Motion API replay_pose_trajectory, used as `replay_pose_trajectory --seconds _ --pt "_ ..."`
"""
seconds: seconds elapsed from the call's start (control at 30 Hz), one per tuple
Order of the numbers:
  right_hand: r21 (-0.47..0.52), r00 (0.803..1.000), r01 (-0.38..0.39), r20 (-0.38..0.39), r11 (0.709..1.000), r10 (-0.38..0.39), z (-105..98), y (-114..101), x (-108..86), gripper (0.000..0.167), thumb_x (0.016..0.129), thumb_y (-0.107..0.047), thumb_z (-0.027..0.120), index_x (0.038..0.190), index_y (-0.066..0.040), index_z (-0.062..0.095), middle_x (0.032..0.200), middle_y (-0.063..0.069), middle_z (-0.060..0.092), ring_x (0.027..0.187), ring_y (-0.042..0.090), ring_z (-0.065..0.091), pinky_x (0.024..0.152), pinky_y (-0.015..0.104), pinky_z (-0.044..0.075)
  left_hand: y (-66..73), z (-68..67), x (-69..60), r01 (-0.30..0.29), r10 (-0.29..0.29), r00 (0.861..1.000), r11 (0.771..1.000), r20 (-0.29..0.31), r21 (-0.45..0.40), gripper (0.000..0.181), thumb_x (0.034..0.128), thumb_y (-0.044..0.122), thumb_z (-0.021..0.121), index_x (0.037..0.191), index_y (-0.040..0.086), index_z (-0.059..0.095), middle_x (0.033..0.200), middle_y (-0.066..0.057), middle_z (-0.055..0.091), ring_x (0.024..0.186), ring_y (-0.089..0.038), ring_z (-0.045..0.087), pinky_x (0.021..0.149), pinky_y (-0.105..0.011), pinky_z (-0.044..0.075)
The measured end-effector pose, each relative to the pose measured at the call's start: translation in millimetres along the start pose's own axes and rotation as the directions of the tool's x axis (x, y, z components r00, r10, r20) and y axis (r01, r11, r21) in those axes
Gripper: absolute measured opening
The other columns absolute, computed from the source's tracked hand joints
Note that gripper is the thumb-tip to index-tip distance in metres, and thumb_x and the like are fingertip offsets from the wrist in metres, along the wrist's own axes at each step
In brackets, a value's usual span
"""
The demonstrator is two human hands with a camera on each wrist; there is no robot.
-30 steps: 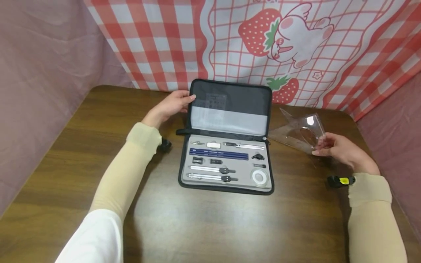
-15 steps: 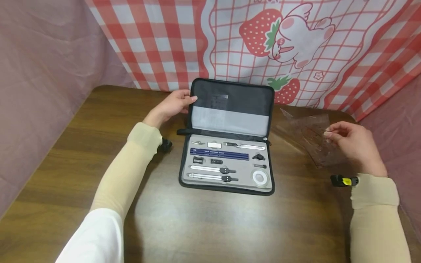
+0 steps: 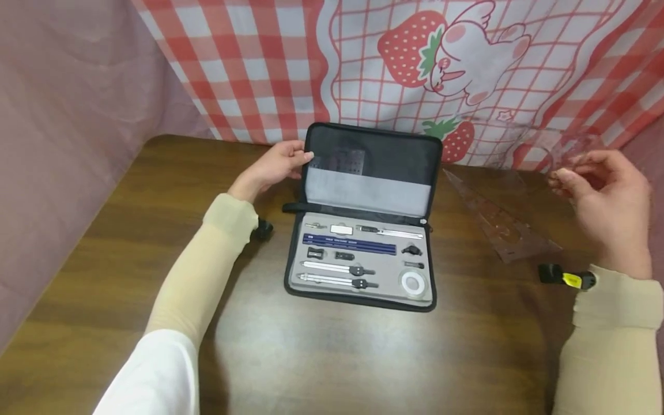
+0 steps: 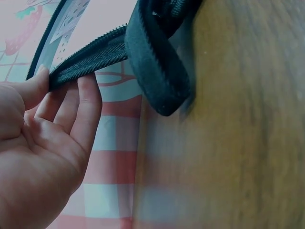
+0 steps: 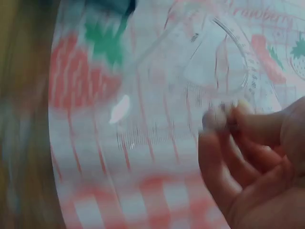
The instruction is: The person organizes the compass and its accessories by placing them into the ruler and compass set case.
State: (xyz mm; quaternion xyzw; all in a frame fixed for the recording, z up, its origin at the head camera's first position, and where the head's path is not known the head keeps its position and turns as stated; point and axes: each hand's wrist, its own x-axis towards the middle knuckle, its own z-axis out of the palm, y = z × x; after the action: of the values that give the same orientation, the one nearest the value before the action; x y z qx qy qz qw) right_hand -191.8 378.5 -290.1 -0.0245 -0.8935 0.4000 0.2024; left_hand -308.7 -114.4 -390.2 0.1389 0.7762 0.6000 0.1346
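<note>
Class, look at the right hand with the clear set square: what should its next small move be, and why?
Probably bring the clear set square across toward the case's open lid, whose pale panel looks like a pocket. The right hand already pinches it, raised off the table, while the left hand holds the lid's edge.

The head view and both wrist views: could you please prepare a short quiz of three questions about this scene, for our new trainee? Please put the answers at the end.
1. What does the right hand hold?
2. True or false: the left hand grips the edge of the raised black lid.
3. The blue pencils lie:
a) on the wooden table
b) in the grey tray
c) between the left fingers

Key: 1. A clear set square. 2. True. 3. b.
</note>
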Motion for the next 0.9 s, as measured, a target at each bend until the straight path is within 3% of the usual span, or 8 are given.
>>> replay_pose_trajectory --seconds 0.1,0.13,0.33,0.47,0.6,0.73,0.9 --pt "0.233 0.991 0.030 0.119 0.972 -0.059 21.0 -21.9 17.8 0.014 0.093 -0.006 0.067 0.106 -0.008 0.062 0.087 -0.007 0.069 0.073 0.004 0.067 0.066 0.013 0.052 1.2 -3.3 -1.3 -0.003 0.003 1.000 1.000 -0.010 0.013 0.027 0.1022 0.026 0.057 0.092 0.003 0.048 0.073 -0.007 0.044 0.086 -0.023 0.055 0.090 -0.043 0.051" --pt "0.256 0.983 0.040 0.164 0.966 -0.084 30.3 -30.2 24.4 0.016 0.093 -0.007 0.067 0.107 -0.006 0.061 0.089 -0.004 0.070 0.075 0.007 0.067 0.067 0.014 0.053 1.3 -4.1 -1.3 -0.007 0.007 1.000 1.000 -0.012 0.011 0.028 0.1024 0.026 0.057 0.092 0.003 0.047 0.072 -0.007 0.043 0.085 -0.023 0.054 0.090 -0.044 0.051" --pt "0.141 0.929 0.049 0.358 0.989 -0.097 80.2 -72.5 58.7 0.027 0.094 -0.021 0.068 0.118 -0.010 0.059 0.104 0.003 0.067 0.091 0.015 0.064 0.076 0.014 0.051 -2.1 -0.5 2.6 -0.019 0.019 1.000 1.000 -0.007 -0.005 0.029 0.1029 0.026 0.056 0.090 0.003 0.045 0.070 -0.006 0.037 0.081 -0.022 0.050 0.087 -0.044 0.052" --pt "0.179 0.890 0.026 0.444 0.983 -0.105 104.5 -85.8 76.4 0.031 0.095 -0.022 0.066 0.121 -0.007 0.056 0.108 0.006 0.066 0.096 0.019 0.065 0.078 0.018 0.053 -2.9 3.1 2.8 -0.018 0.018 1.000 1.000 -0.011 0.003 0.027 0.1027 0.025 0.056 0.091 0.003 0.047 0.075 -0.008 0.042 0.084 -0.022 0.052 0.087 -0.044 0.053" --pt "0.181 0.863 0.055 0.486 0.982 -0.138 122.6 -90.5 85.9 0.030 0.096 -0.020 0.065 0.120 -0.005 0.056 0.110 0.009 0.065 0.098 0.022 0.063 0.077 0.020 0.054 -1.6 4.5 1.9 -0.021 0.021 1.000 1.000 -0.010 0.010 0.025 0.1026 0.024 0.057 0.095 0.002 0.050 0.079 -0.010 0.047 0.088 -0.024 0.054 0.087 -0.044 0.053" --pt "0.101 0.837 0.113 0.527 0.988 -0.149 135.4 -89.1 86.7 0.029 0.097 -0.019 0.064 0.120 -0.003 0.055 0.108 0.012 0.064 0.095 0.022 0.064 0.077 0.022 0.055 -0.7 5.8 0.8 -0.021 0.021 1.000 1.000 -0.007 0.014 0.022 0.1028 0.023 0.056 0.099 0.002 0.053 0.084 -0.012 0.054 0.091 -0.024 0.056 0.088 -0.044 0.053" --pt "0.032 0.832 0.152 0.535 0.988 -0.146 142.9 -87.7 86.2 0.029 0.098 -0.020 0.062 0.121 -0.003 0.055 0.107 0.014 0.065 0.092 0.021 0.065 0.077 0.023 0.056 -0.8 5.5 0.8 -0.038 0.038 0.999 0.999 -0.008 0.017 0.021 0.1028 0.024 0.056 0.103 0.003 0.054 0.089 -0.013 0.057 0.094 -0.024 0.057 0.088 -0.044 0.052"
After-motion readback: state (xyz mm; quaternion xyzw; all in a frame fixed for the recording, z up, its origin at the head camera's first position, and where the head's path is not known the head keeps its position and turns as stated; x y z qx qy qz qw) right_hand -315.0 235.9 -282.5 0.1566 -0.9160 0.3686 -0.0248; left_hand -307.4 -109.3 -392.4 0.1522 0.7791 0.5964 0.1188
